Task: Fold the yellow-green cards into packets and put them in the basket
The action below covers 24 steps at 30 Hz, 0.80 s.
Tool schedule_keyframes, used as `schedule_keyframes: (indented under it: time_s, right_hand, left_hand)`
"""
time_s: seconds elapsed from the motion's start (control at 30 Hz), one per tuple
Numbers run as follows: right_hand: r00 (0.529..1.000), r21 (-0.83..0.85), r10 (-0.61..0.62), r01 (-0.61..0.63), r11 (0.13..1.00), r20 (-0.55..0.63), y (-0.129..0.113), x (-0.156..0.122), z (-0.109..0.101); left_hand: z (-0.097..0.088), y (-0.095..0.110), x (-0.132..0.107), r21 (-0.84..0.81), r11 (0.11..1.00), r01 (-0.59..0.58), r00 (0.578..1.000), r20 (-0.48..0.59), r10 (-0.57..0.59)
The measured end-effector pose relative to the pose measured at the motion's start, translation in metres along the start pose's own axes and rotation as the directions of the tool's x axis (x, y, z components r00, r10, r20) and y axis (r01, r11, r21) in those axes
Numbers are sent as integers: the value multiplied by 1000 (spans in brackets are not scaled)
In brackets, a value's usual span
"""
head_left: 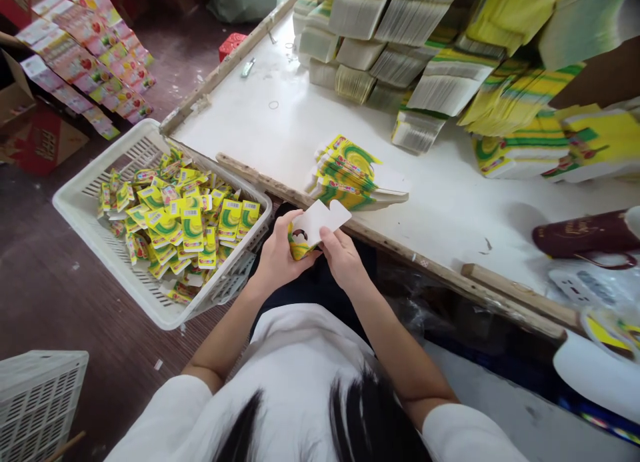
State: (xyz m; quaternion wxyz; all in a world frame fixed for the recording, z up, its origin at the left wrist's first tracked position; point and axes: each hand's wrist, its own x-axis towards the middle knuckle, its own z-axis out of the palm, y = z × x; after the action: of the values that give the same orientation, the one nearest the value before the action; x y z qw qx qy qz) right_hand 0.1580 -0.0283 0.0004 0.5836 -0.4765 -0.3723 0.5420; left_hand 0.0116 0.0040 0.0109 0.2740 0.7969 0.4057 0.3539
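Both my hands hold one small yellow-green cardboard box (316,222) in front of the table edge, its white inner flaps standing up. My left hand (281,252) is wrapped round the box's left side. At the right, my right hand (344,257) pinches the white flap between thumb and fingers. Just beyond, on the table, lies a fanned pile of flat printed cartons (345,172). To my left, a white plastic basket (170,319) holds many small folded boxes (193,229) in the same yellow and green.
Bundled stacks of flat cartons (450,82) fill the table's far right. A dark mug (580,235) lies on its side at the right. Wooden strips (520,292) edge the white table (240,122). Pink printed sheets (85,55) and another crate (40,402) stand at the left.
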Motion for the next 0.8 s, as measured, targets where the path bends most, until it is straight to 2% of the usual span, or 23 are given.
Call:
schedule_keyframes:
  time_s: [0.13, 0.2, 0.4, 0.57, 0.7, 0.8]
  right_hand:
    - [991, -43, -83, 79, 996, -104, -3, 2, 7]
    - [985, -97, -123, 112, 989, -120, -5, 2, 9]
    - [989, -166, -149, 143, 976, -24, -9, -4, 8]
    - [980, -252, -196, 186, 950, -15, -16, -4, 8]
    - [989, -198, -148, 147, 969, 11, -16, -1, 8]
    - [995, -179, -92, 98, 979, 41, -16, 1, 5]
  left_hand:
    - [1, 0, -1, 21, 998, 53, 999, 4, -53]
    - [1, 1, 0, 17, 997, 75, 997, -16, -75]
    - [1, 6, 3, -11, 990, 142, 990, -27, -142]
    - [2, 7, 2, 5, 982, 188, 982, 11, -188]
    - [2, 7, 1, 40, 986, 159, 986, 38, -161]
    - [3, 6, 0, 69, 993, 97, 992, 79, -102]
